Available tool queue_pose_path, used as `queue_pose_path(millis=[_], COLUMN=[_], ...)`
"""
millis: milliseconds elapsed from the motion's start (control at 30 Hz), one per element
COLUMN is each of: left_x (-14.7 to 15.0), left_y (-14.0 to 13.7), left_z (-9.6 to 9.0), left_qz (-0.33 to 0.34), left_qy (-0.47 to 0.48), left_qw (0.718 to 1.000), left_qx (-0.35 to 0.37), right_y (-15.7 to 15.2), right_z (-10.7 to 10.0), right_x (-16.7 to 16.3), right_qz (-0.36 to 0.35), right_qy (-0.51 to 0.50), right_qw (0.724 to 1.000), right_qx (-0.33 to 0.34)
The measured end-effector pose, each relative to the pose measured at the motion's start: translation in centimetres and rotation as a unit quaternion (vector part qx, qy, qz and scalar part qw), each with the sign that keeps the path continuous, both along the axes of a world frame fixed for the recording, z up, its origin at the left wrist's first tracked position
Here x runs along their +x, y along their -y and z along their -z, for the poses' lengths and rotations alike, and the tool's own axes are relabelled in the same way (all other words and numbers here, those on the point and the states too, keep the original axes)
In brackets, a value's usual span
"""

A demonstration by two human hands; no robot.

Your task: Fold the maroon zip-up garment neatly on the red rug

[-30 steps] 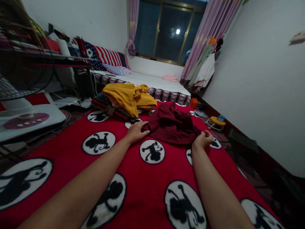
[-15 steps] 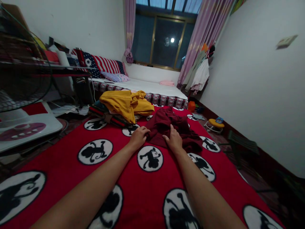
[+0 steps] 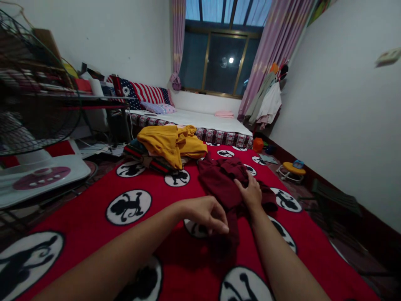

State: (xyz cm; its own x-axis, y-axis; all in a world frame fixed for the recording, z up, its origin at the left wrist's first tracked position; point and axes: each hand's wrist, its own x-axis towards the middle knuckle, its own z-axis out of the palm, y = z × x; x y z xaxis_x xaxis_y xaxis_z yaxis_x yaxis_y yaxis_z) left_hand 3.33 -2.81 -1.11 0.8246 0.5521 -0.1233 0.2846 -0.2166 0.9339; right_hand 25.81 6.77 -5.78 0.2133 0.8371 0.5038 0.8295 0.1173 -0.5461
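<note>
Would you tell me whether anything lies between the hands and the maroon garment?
Nothing visible does: the right hand rests on the maroon garment, and the left hand is at its near strip.

Maroon garment (image 3: 226, 184) now bunched, nearer

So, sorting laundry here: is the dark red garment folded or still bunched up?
Bunched. The dark red garment lies crumpled in uneven ridges on the red blanket, right hand pressing it.

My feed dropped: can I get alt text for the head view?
Both hands work a maroon garment on a red blanket: right hand presses it flat, left hand pinches one end. A yellow garment tops a pile behind.
</note>
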Motion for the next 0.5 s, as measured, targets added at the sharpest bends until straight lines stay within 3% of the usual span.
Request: queue_pose_path(millis=[67,100,133,200,233,300,367,500], left_x=[-0.7,-1.4,-2.1,-3.9,-4.7,-6.2,-7.2,-7.7], left_y=[-2.0,-3.5,-5.1,-8.6,-10.3,-13.4,-16.0,-20.0], left_z=[-0.7,-1.1,-1.4,-1.9,-2.0,-2.0,-1.9,-2.2], left_qz=[-0.104,-0.175,-0.242,-0.313,-0.317,-0.292,-0.261,-0.251], left_qy=[0.002,-0.017,-0.057,-0.177,-0.232,-0.308,-0.346,-0.391], left_qw=[0.991,0.969,0.930,0.821,0.772,0.712,0.690,0.674], left_qx=[0.087,0.171,0.269,0.443,0.499,0.560,0.580,0.575], right_y=[0.3,0.5,0.5,0.6,0.6,0.4,0.3,0.2], right_z=[0.1,0.1,0.0,0.0,0.0,0.2,0.4,0.8], right_x=[-0.4,-0.6,-0.7,-0.7,-0.7,-0.6,-0.4,-0.2], right_qz=[-0.009,-0.005,0.001,0.010,0.011,0.012,0.008,-0.002], right_qy=[0.038,0.045,0.048,0.048,0.047,0.041,0.032,0.020], right_qw=[0.999,0.998,0.998,0.998,0.998,0.999,0.999,1.000], right_qx=[-0.032,-0.037,-0.039,-0.038,-0.036,-0.030,-0.024,-0.012])
